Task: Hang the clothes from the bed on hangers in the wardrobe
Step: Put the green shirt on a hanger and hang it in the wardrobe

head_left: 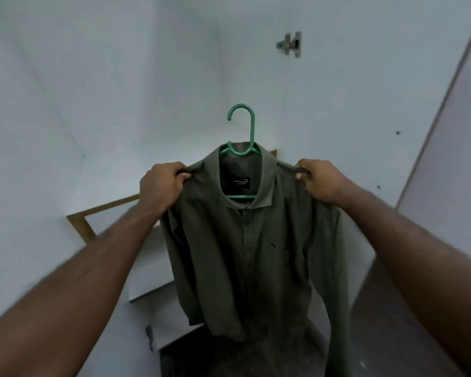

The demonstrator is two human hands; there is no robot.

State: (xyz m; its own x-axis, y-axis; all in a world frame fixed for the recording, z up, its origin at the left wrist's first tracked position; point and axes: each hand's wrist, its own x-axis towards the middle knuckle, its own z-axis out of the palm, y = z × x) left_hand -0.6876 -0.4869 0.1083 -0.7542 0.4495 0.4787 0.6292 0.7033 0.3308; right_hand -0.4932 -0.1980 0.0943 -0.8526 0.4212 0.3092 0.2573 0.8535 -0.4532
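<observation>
- Olive-green button-up collared shirt [250, 254] sits on a teal-green plastic hanger [253, 131]. It is held in mid-air facing the back corner of the white-panelled wardrobe [337, 104]. Nothing carries it but the hands.
- Left hand [162, 186] is closed, gripping the shirt shoulder on its side. Right hand [318, 180] does the same on the other shoulder, fingers curled round the fabric.
- My read: the shirt is seated on the hanger, but the hook isn't on anything yet. Hooking it up is the step in hand.
- To do it well:
  - Keep both shoulders level so the collar stays centred on the hanger neck.
  - Move one hand to the hook stem before lifting, and steady the shirt with the other.
  - The hook opens to the left, so bring it onto the rail from that side.
  - Release only once the hook takes the weight.
- Risk: the collar is open at the top, so a tilt could let a shoulder slide off.
- Hidden or unclear:
  - No rail in view, presumably above the frame.
  - The hanger arms are under the fabric, so I can't tell whether the hands also grip them.
  - The hem and lower sleeves blur into the dark floor [392, 322].
  - The bed is out of view, so the remaining clothes are unknown.
  - The wood-edged panel [79, 221] at lower left has no clear purpose.
  - The metal hinge [290, 44] on the side panel is soft-focus.
</observation>
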